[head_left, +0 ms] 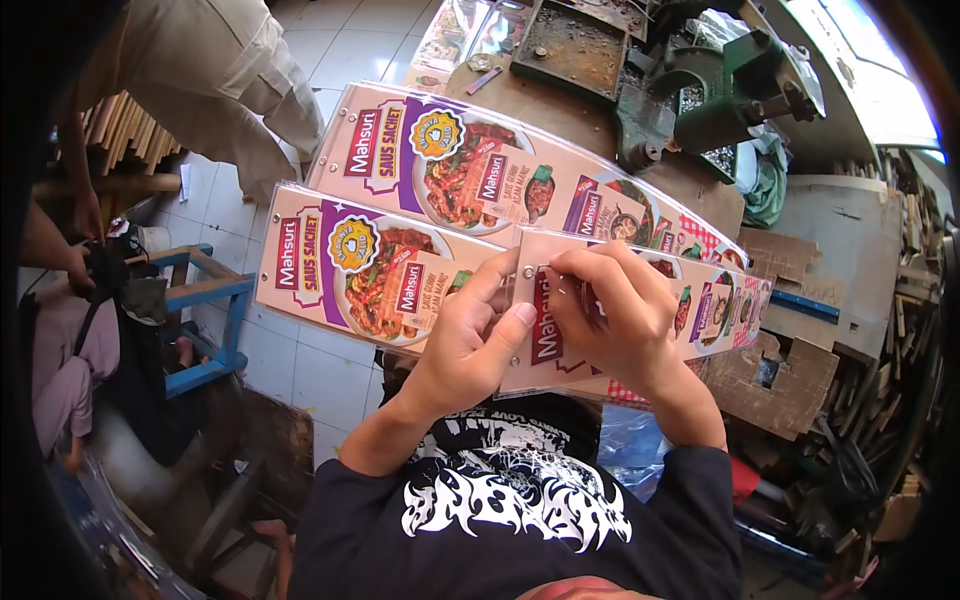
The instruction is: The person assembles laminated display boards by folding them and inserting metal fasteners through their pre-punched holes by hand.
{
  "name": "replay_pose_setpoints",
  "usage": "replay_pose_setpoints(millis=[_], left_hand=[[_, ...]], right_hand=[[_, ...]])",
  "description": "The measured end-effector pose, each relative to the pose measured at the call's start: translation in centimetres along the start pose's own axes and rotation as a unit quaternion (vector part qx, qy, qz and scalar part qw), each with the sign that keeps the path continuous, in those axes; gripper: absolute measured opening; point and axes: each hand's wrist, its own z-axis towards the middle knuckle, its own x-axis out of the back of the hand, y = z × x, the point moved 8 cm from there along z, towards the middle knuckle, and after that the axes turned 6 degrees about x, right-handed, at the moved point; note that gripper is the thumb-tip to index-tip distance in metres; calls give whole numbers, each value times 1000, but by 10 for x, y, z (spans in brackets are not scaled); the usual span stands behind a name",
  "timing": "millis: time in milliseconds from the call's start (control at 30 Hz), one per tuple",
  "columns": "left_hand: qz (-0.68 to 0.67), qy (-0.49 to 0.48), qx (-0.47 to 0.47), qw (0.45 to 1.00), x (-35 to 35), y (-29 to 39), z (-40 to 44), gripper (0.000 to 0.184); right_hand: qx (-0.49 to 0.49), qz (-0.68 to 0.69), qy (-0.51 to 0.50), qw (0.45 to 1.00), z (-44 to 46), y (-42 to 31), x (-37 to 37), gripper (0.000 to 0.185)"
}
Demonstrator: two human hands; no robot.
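My left hand (470,335) grips the left edge of a printed plastic-covered banner (525,375), its thumb near a metal eyelet in the border. My right hand (625,310) is closed over the same banner near its upper-left corner, fingertips pinched together beside the eyelets. What they hold, if anything, is hidden. Left of my hands lies a stack of matching banners (318,285) marked "Mahsuri Saus Sachet", with eyelets along the short edge. Behind it is another stack of banners (385,185), also with eyelets.
A green metal press (740,85) stands on the workbench (490,100) at upper right, beside a dark tray (570,45) of small bits. Two other people are at the left, one in beige trousers (225,70). A blue-framed stool (225,300) and piled wood strips (915,370) flank me.
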Motion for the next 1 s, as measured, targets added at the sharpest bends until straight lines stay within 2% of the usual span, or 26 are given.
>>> replay_pose_setpoints(millis=[67,400,533,600,800,900,1000], left_hand=[[11,1,-5,1000,0,1,-1,50],[14,8,-18,1000,-3,5,-2,49],[19,32,-14,999,-3,3,-5,52],[67,44,-42,996,-2,6,-8,55],[161,23,-35,986,-7,8,-15,61],[173,16,-50,983,-7,9,-15,61],[119,38,-68,990,-4,5,-13,61]], right_hand=[[40,-18,3,999,-1,-6,1,24],[90,-34,13,995,0,-11,1,26],[137,-56,-1,989,-1,-18,-1,34],[172,-70,-14,982,-1,-25,-2,38],[198,-104,-48,973,1,-34,-2,41],[198,-115,-73,971,3,-37,-4,40],[158,-39,-48,985,4,-24,-3,36]])
